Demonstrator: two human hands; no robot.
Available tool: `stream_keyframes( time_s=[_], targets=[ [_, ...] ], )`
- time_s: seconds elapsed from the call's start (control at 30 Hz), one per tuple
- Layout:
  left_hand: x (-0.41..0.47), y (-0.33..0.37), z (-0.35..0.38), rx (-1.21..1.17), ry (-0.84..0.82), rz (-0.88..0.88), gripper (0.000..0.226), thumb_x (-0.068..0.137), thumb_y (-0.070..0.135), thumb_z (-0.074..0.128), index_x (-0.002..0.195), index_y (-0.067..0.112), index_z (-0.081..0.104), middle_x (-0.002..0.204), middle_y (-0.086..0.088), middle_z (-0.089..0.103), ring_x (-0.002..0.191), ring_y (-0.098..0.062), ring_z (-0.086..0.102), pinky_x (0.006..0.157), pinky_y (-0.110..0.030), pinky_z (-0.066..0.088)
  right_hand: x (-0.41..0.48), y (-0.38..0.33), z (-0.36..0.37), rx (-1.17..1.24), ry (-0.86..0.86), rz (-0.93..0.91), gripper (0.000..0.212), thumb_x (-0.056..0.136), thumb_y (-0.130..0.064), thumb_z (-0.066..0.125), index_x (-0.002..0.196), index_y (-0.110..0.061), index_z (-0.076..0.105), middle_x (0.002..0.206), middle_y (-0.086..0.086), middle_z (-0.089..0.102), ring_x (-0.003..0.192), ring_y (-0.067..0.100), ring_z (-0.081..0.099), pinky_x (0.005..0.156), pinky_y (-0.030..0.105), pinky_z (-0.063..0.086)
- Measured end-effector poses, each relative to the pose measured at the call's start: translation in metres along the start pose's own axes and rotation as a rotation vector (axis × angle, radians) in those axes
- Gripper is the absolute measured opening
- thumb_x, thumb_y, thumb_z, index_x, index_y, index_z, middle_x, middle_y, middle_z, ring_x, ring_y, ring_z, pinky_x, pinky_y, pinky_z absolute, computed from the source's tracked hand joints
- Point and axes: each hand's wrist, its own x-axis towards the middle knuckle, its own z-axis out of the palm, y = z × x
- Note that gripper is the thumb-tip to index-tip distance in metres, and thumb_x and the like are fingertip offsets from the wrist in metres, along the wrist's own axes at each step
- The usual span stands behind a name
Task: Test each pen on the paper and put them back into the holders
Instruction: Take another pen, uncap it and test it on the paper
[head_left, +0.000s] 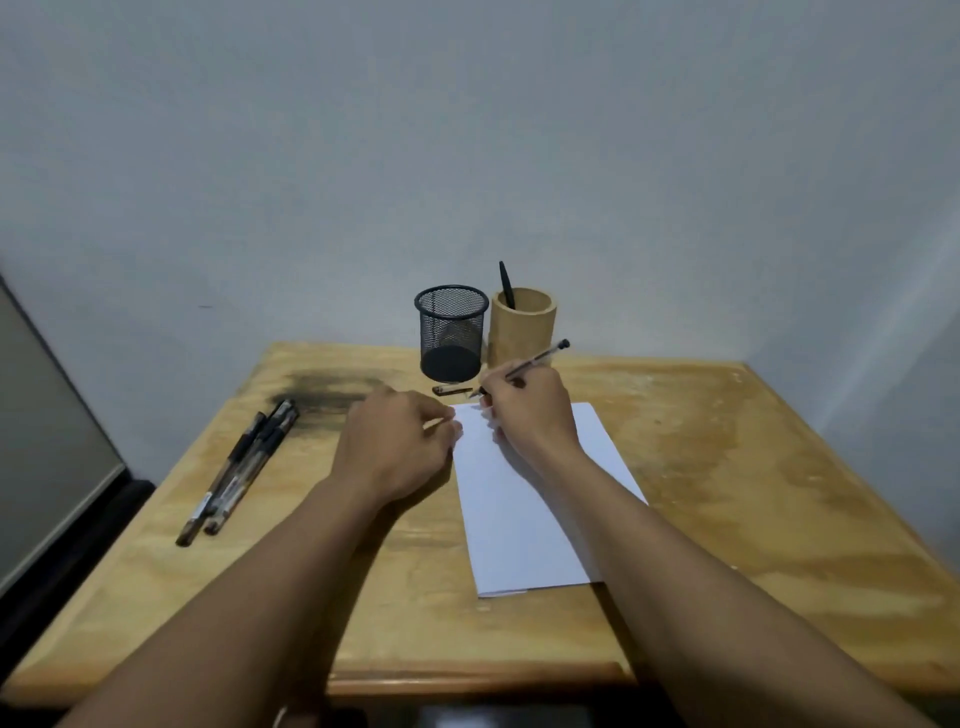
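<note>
Fingers (503, 385) of the right hand (535, 415), while the left hand's (395, 441) curl, grip unclear, at the white paper sheet's (519, 519) far corner, pinch just before the tan cylindrical bamboo holder (522, 332) a slim clear-barrelled pen (545, 356) whose tail points back-right at it.

Pale wooden table (727, 467) set into a corner, laid out with stationery.

A white sheet of paper (524, 519) lies near the table's middle, turned slightly off square. At the far edge, a black wire-mesh holder (451, 332) and a round wooden holder (524, 332) stand upright, just beside each other. A small brownish piece, seemingly a pen cap (451, 389), lies in front of the mesh holder. A bundle of dark pens (239, 462) rests diagonally at the left, its far end reaching a sooty dark smudge (322, 392) on the tabletop.
</note>
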Motion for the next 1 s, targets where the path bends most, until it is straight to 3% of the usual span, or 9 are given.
stream_keyframes(
  time_s=[0.2,0.33,0.53,0.73,1.0],
  targets=[
    [-0.007,-0.002,0.002,0.034,-0.041,0.078,0.036,0.086,0.049,0.060,0.110,0.030,0.077,0.116,0.010,0.073,0.109,-0.019,0.064,0.086,-0.032,0.051,0.006,0.005,0.007,-0.114,-0.087,-0.043,0.016,0.084,-0.025,0.065,0.076,-0.012,0.067,0.062,0.001,0.064,0.060,0.022,0.061,0.054,0.032,0.043],
    [-0.011,-0.005,0.006,0.046,-0.056,0.060,0.044,0.091,0.052,0.054,0.123,0.028,0.072,0.134,0.009,0.065,0.120,-0.017,0.060,0.102,-0.038,0.047,0.003,0.006,0.005,-0.245,-0.048,-0.080,0.021,0.091,-0.024,0.066,0.073,-0.013,0.065,0.067,0.003,0.067,0.067,0.021,0.066,0.056,0.028,0.046],
    [-0.014,-0.003,0.005,0.094,-0.058,0.082,0.039,0.093,0.047,0.048,0.116,0.026,0.072,0.127,0.006,0.068,0.113,-0.022,0.062,0.104,-0.052,0.044,0.006,0.011,0.004,-0.259,-0.087,-0.089,0.026,0.091,-0.023,0.067,0.067,-0.012,0.066,0.062,0.006,0.070,0.061,0.024,0.068,0.062,0.044,0.057],
    [-0.014,-0.003,0.006,0.075,-0.073,0.043,0.042,0.093,0.048,0.049,0.123,0.029,0.070,0.139,0.006,0.061,0.127,-0.019,0.055,0.115,-0.053,0.031,0.006,0.011,0.006,-0.272,-0.094,-0.101,0.028,0.091,-0.026,0.068,0.065,-0.014,0.065,0.061,0.008,0.071,0.057,0.025,0.066,0.063,0.052,0.058],
    [-0.013,0.002,0.004,0.106,-0.119,0.022,0.048,0.093,0.051,0.046,0.132,0.030,0.065,0.142,0.007,0.058,0.125,-0.021,0.056,0.111,-0.057,0.038,0.003,0.006,0.002,-0.333,-0.094,-0.092,0.028,0.091,-0.024,0.068,0.065,-0.016,0.063,0.063,0.002,0.067,0.063,0.017,0.064,0.058,0.031,0.048]
  ],
)
